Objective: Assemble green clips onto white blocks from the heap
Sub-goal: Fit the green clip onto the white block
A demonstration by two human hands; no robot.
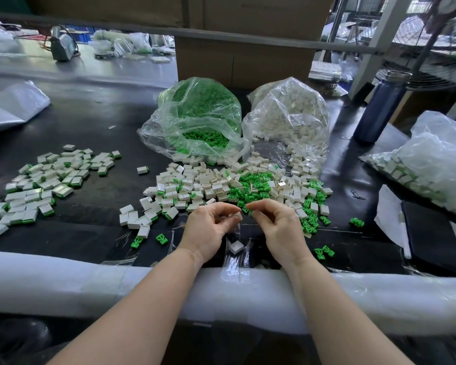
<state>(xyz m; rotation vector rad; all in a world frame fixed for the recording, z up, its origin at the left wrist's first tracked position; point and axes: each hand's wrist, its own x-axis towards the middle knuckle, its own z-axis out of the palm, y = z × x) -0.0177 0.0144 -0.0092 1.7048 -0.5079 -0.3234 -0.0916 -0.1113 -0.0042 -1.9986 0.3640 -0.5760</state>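
Note:
My left hand (211, 227) pinches a white block (237, 216) between thumb and fingertips, just above the black table. My right hand (277, 225) pinches a green clip (248, 211) close beside that block. Just behind both hands lies the mixed heap (237, 185) of white blocks and green clips. One loose white block (236, 246) lies on the table between my wrists. A spread of assembled blocks with green ends (45, 185) covers the table at the left.
A clear bag of green clips (195, 119) and a clear bag of white blocks (290, 114) lie open behind the heap. A dark blue bottle (379, 106) stands at the right, beside another bag of parts (432, 164). A white padded edge (142, 288) runs along the table's front.

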